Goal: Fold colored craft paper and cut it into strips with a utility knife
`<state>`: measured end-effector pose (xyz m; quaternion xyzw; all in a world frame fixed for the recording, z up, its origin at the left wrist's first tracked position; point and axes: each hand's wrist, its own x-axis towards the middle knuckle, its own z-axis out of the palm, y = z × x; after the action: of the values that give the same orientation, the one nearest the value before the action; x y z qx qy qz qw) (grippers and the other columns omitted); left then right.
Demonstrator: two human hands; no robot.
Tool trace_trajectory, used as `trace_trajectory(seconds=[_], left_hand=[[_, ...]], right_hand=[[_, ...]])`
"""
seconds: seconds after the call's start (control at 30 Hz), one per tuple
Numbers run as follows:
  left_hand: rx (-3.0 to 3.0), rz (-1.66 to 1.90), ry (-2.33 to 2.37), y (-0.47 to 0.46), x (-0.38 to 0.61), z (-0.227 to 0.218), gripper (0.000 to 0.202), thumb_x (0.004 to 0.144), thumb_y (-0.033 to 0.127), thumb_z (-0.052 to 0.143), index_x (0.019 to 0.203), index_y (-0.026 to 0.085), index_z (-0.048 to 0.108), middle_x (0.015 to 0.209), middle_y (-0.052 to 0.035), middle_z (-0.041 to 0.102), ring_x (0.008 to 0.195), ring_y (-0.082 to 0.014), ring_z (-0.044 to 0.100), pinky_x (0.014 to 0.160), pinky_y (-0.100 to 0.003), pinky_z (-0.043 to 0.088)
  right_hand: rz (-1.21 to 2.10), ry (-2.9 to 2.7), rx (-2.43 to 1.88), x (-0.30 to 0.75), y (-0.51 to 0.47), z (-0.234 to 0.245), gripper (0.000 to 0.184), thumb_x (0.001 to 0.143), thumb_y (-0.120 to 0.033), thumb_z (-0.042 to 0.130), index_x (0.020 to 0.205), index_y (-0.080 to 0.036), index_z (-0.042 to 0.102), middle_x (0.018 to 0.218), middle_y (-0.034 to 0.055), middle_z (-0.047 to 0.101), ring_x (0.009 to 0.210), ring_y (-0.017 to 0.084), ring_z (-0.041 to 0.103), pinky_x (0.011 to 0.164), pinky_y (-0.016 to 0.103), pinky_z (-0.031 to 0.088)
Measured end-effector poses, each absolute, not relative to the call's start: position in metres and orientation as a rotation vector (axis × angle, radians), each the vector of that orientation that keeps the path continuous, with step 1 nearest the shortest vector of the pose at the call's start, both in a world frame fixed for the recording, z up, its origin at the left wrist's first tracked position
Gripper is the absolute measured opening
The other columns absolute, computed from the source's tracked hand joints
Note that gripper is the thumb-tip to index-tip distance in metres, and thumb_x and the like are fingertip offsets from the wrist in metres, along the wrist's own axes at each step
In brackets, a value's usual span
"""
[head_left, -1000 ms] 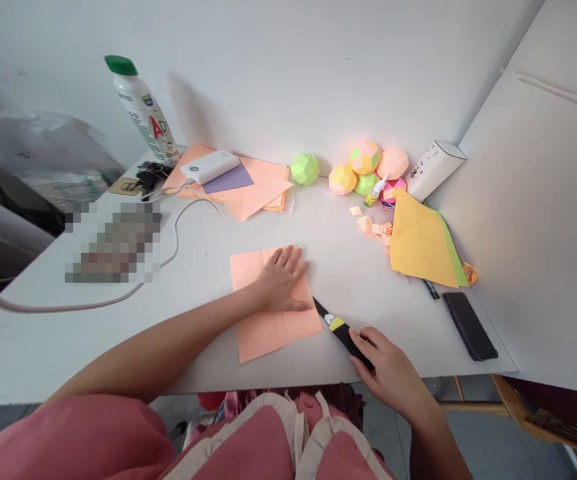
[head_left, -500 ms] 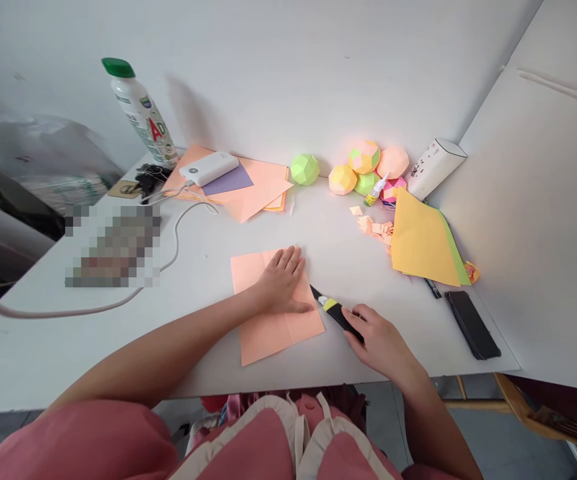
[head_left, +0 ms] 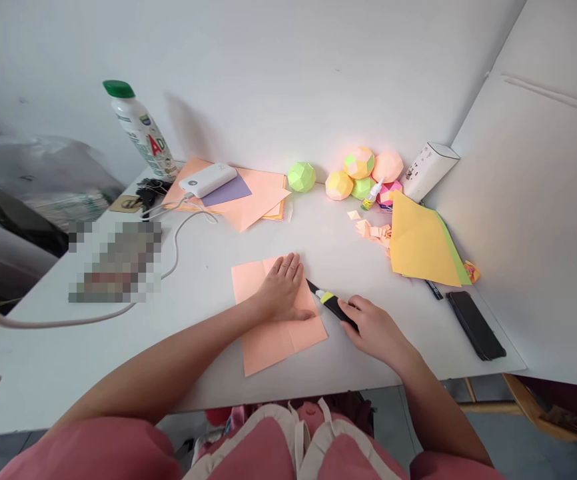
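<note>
A creased sheet of peach paper [head_left: 263, 353] lies on the white table near its front edge. My left hand [head_left: 284, 293] rests flat on it, fingers stretched toward the sheet's far edge and thumb out to the right. In my right hand [head_left: 371, 327] is a black and yellow utility knife [head_left: 336, 307]. Its tip points up and left at the paper's right edge, close by my left hand. Whether the blade touches the paper I cannot tell.
Paper balls [head_left: 338, 185] and a small glue bottle [head_left: 371, 195] stand at the back, near peach paper scraps [head_left: 376, 232]. Yellow paper [head_left: 423, 243] and a black phone [head_left: 476, 325] lie right. A power bank [head_left: 208, 180] tops stacked paper; its cable [head_left: 176, 247] crosses the left side.
The view has tilted slightly, so things sit a little lower in it. My right hand and the knife have shifted slightly left; my left hand stays on the paper.
</note>
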<state>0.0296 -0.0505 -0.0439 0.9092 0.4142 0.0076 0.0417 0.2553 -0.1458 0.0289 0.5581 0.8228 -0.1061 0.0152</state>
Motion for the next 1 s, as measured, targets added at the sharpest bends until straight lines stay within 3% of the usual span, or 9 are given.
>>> trace_trajectory(seconds=[0.43,0.9,1.0], left_hand=[[2.794,-0.023,1.287,-0.052,0.030,-0.042,0.117,0.073,0.083,0.033,0.147,-0.008,0.024,0.156,-0.0278,0.010,0.146,-0.0390,0.006,0.118,-0.049,0.003],[2.787,0.023,1.275,-0.051,0.029,-0.045,0.119,0.071,0.085,0.037,0.147,-0.006,0.025,0.156,-0.0270,0.010,0.147,-0.0387,0.005,0.118,-0.048,0.002],[2.751,0.142,1.247,-0.051,0.027,-0.047,0.111,0.077,0.080,0.039,0.147,-0.005,0.025,0.156,-0.0271,0.011,0.147,-0.0378,0.004,0.119,-0.049,0.005]], right_hand=[[-0.321,2.455,1.727,0.237,-0.088,0.032,0.043,0.092,-0.023,0.048,0.135,-0.016,0.052,0.109,0.0103,0.061,0.095,0.020,0.060,0.073,0.028,0.046],[-0.332,2.564,1.783,0.246,-0.091,0.019,0.044,0.092,-0.023,0.049,0.135,-0.017,0.052,0.110,0.0108,0.062,0.097,0.021,0.061,0.078,0.031,0.052],[-0.376,2.628,1.749,0.252,-0.088,0.015,0.044,0.092,-0.023,0.049,0.135,-0.015,0.052,0.112,0.0118,0.062,0.101,0.022,0.061,0.083,0.034,0.053]])
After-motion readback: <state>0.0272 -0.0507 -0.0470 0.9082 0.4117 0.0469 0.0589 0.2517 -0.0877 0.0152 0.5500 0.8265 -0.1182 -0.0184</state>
